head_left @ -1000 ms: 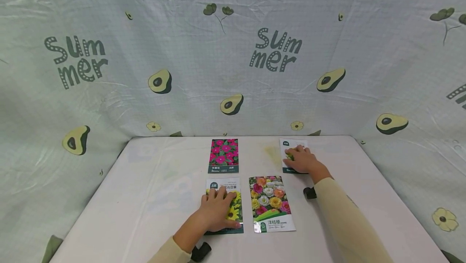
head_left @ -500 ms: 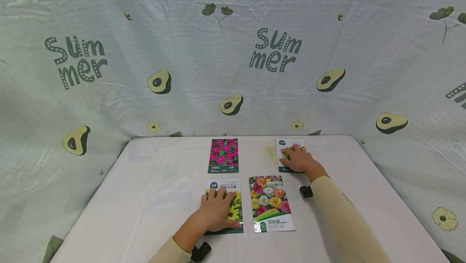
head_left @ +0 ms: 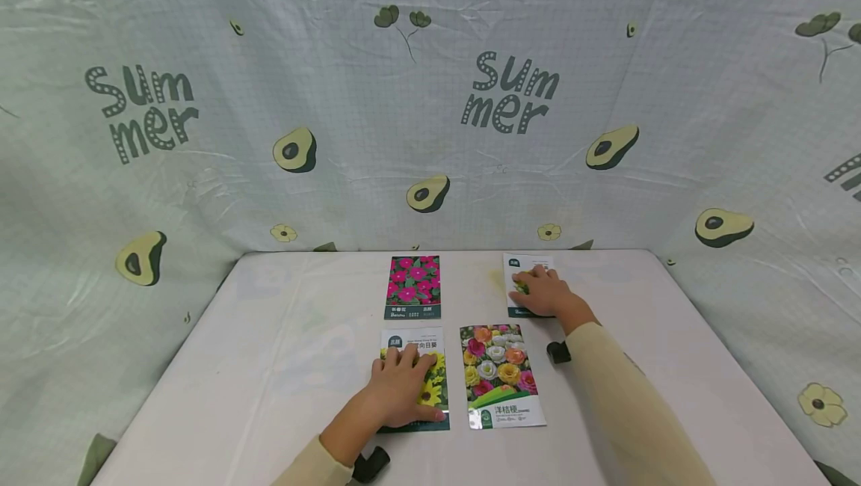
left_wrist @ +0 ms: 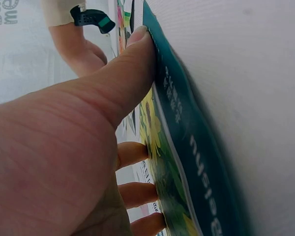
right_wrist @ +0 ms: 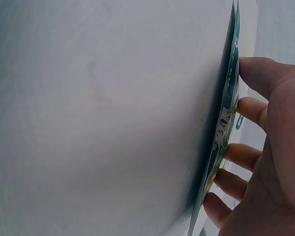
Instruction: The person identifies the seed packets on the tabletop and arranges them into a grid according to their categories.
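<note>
On the sunflower seed packet (head_left: 439, 377), nearest me at centre, rests my left hand (head_left: 400, 390) with its fingers spread. The left wrist view shows that thumb and fingertips touching the printed face, beside its dark green lower band (left_wrist: 174, 110). My right hand (head_left: 546, 295) lies over a white-topped seed packet (head_left: 513, 268) at the back right and hides much of it. In the right wrist view its extended fingertips (right_wrist: 243, 155) press on that packet (right_wrist: 228, 105). Between the hands lies a packet with multicoloured blooms (head_left: 500, 370); a pink-flowered packet (head_left: 413, 283) lies behind the sunflower one.
A pale cloth covers the table (head_left: 269, 366). Its far edge meets a hanging curtain (head_left: 377, 97) printed with avocados and lettering. Black straps (head_left: 371, 465) show at both wrists.
My right hand has slid left across the table, and the white-topped packet under it has moved the same way. The left hand and the other packets have stayed put.
</note>
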Available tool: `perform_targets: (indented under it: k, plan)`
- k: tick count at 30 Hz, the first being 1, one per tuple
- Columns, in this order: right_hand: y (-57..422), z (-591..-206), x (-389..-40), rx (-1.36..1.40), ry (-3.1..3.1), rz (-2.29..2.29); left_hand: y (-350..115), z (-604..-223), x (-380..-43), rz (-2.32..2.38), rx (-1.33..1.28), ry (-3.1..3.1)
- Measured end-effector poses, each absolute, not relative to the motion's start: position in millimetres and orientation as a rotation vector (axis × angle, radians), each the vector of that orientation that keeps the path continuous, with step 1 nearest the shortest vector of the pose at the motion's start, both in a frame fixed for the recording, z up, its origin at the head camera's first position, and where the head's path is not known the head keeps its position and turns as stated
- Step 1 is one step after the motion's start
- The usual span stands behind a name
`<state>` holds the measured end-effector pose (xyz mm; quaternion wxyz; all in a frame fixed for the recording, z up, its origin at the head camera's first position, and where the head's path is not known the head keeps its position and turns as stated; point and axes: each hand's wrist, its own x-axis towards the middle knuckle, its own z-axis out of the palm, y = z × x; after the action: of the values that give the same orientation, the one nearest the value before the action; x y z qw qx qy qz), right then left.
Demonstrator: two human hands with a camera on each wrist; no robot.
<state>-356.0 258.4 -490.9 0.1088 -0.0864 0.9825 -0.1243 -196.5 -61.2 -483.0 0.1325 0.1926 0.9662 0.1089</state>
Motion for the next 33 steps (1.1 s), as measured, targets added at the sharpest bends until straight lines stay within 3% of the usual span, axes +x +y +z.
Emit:
perform_targets:
  k: [33]
  plan:
    - [229, -485, -354, -0.284, 2.879, -0.386, -61, -480, -195, 0.303, 0.57, 2.806]
